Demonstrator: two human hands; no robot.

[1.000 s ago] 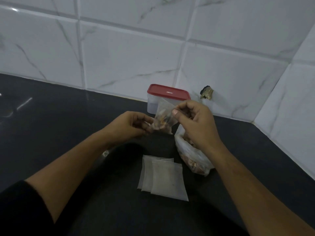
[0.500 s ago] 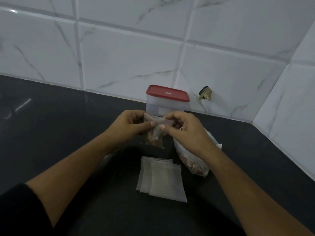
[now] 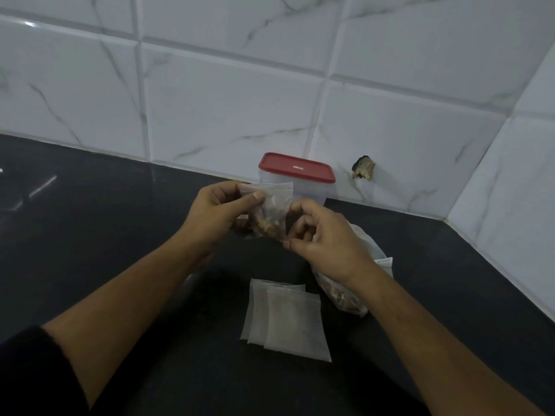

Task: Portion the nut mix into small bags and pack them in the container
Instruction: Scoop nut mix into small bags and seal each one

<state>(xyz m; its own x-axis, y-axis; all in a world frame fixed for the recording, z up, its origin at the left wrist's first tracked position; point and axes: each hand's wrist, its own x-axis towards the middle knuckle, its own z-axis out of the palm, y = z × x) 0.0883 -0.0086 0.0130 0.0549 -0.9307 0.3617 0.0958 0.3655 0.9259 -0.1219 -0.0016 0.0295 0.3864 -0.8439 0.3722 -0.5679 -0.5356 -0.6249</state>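
Note:
My left hand [image 3: 216,214] pinches the upper left corner of a small clear bag [image 3: 271,211] partly filled with nut mix, holding it upright above the counter. My right hand [image 3: 321,238] is at the bag's right side, fingers curled, thumb and forefinger pinching its lower right corner. Behind them stands a clear container [image 3: 306,190] with a red lid [image 3: 295,168] on it. The large bag of nut mix [image 3: 348,298] lies on the counter, partly hidden under my right wrist. A small stack of flat empty bags [image 3: 288,322] lies in front of me.
The black counter [image 3: 120,235] meets white marble tiles at the back and on the right. A small broken spot [image 3: 364,168] marks the wall just right of the container.
The small bag has turned upright and moved slightly up. My right hand slid from the bag's top edge down to its lower right corner. My left hand stays on the top left.

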